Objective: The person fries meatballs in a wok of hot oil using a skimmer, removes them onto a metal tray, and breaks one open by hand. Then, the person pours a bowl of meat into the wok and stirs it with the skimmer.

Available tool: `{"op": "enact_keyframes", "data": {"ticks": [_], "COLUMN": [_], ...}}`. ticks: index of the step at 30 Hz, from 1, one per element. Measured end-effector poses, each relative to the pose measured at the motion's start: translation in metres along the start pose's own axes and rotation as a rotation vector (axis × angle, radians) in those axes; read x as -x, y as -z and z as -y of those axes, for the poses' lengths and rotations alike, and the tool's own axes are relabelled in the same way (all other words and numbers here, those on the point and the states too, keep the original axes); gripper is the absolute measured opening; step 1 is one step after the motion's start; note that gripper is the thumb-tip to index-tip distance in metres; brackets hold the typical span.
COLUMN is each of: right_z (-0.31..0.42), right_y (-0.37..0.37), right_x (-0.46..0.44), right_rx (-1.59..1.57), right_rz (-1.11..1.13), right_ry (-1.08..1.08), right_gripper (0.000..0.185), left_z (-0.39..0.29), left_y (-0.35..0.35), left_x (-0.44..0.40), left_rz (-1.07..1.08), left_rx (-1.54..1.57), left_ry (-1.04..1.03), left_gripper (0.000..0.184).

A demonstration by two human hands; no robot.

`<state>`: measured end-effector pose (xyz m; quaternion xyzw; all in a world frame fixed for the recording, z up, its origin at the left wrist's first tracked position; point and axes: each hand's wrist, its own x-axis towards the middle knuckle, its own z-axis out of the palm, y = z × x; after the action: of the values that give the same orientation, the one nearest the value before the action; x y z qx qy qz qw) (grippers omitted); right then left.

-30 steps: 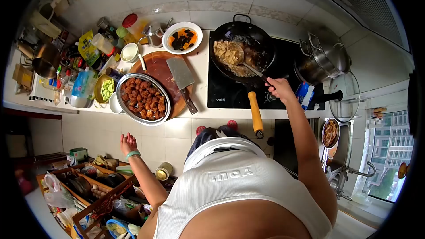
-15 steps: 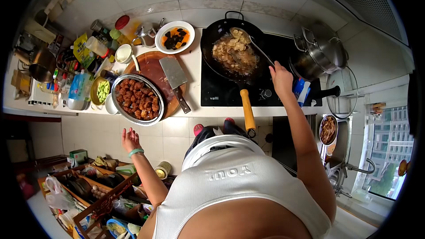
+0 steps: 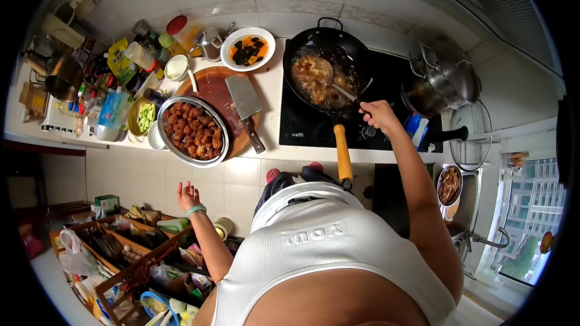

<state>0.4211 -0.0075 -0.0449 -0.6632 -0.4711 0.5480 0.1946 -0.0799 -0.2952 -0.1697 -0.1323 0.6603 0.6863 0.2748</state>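
My right hand [image 3: 379, 115] grips the handle of a metal strainer ladle [image 3: 343, 92], whose round head sits down among the frying pieces. Those browned pieces [image 3: 308, 72] bubble in oil in a black wok [image 3: 360, 54] on the cooktop. The wok's wooden handle [image 3: 342, 152] points toward my body, and nothing holds it. My left hand [image 3: 188, 197] hangs in the air below the counter edge with its fingers apart and nothing in it. Nearest to it on the counter is an oval metal dish [image 3: 225, 139] heaped with dark fried pieces [image 3: 192, 131].
A cleaver [image 3: 244, 98] lies on the round wooden board [image 3: 211, 84]. Behind stands a white plate [image 3: 271, 42] of orange and black food. A steel pot [image 3: 450, 78] and a glass lid [image 3: 477, 127] are on the right. A shelf unit [image 3: 136, 259] holds groceries at lower left.
The ladle, which held pieces raised near the wok's far side, has come down and toward me into the oil. My left hand has shifted slightly right and down, still apart from everything.
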Motion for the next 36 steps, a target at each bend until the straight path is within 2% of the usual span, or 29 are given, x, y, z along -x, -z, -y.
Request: {"op": "enact_keyframes", "data": {"ticks": [2, 3, 4, 6, 8, 11, 12, 14, 15, 16, 18, 20, 24, 25, 26, 32, 34, 36], "right_z": [0.0, 0.006, 0.003, -0.002, -0.005, -0.013, -0.018, -0.027, -0.035, -0.039, -0.034, -0.021, -0.03, -0.031, -0.03, -0.028, -0.024, -0.033], "right_y": [0.004, 0.003, 0.005, 0.012, 0.016, 0.02, 0.018, 0.013, 0.013, 0.016, 0.013, 0.013, 0.029, 0.034, 0.037, 0.037, 0.031, 0.037], "right_x": [0.0, 0.007, 0.006, 0.007, 0.017, 0.029, 0.031, 0.032, 0.027, 0.028, 0.035, 0.048, 0.03, 0.022, 0.02, 0.01, 0.017, 0.013], "right_rx": [-0.319, -0.391, -0.387, -0.647, -0.641, -0.44, -0.44, -0.226, 0.03, 0.028, 0.599, 0.704, 1.008, 1.03, 1.095, 1.201, 1.072, 0.955], "right_rz": [0.202, 0.225, 0.229, 0.36, 0.364, 0.185, 0.188, -0.022, -0.15, -0.14, -0.492, -0.529, -0.794, -0.867, -0.858, -0.826, -0.696, -0.623], "right_ry": [-0.23, -0.301, -0.301, -0.452, -0.437, -0.187, -0.186, 0.089, 0.193, 0.197, 0.687, 0.531, 0.737, 0.885, 0.79, 0.716, 0.556, 0.599], "right_gripper": [0.027, 0.029, 0.029, 0.03, 0.03, 0.029, 0.029, 0.026, 0.023, 0.023, 0.024, 0.028, 0.027, 0.026, 0.027, 0.029, 0.026, 0.024], "left_z": [0.012, 0.016, 0.02, 0.023, 0.023, 0.02, 0.019, 0.022, 0.024, 0.026, 0.026, 0.023, 0.016, 0.014, 0.01, 0.009, 0.01, 0.015], "left_y": [0.006, 0.006, 0.007, 0.005, 0.003, 0.002, 0.002, 0.006, 0.007, 0.007, 0.005, -0.002, -0.013, -0.017, -0.02, -0.017, -0.014, -0.008], "left_x": [-0.008, -0.009, -0.011, -0.008, -0.004, 0.0, 0.001, -0.005, -0.008, -0.012, -0.016, -0.014, -0.008, -0.006, -0.001, 0.004, 0.002, -0.001], "left_rz": [0.004, 0.007, 0.011, 0.013, 0.001, -0.002, -0.004, -0.003, 0.001, -0.007, 0.004, 0.02, 0.036, 0.03, 0.026, 0.012, -0.004, -0.016], "left_rx": [0.019, 0.019, 0.02, 0.027, 0.011, 0.012, 0.01, -0.001, -0.012, -0.009, 0.005, 0.005, 0.007, 0.005, 0.001, -0.017, -0.009, -0.005], "left_ry": [0.013, 0.032, 0.051, 0.054, 0.075, 0.071, 0.068, 0.065, 0.063, 0.056, 0.068, 0.062, 0.036, 0.035, 0.036, 0.022, 0.029, 0.033], "left_gripper": [0.039, 0.038, 0.038, 0.038, 0.038, 0.038, 0.038, 0.039, 0.039, 0.039, 0.039, 0.038, 0.033, 0.033, 0.034, 0.034, 0.034, 0.035]}}
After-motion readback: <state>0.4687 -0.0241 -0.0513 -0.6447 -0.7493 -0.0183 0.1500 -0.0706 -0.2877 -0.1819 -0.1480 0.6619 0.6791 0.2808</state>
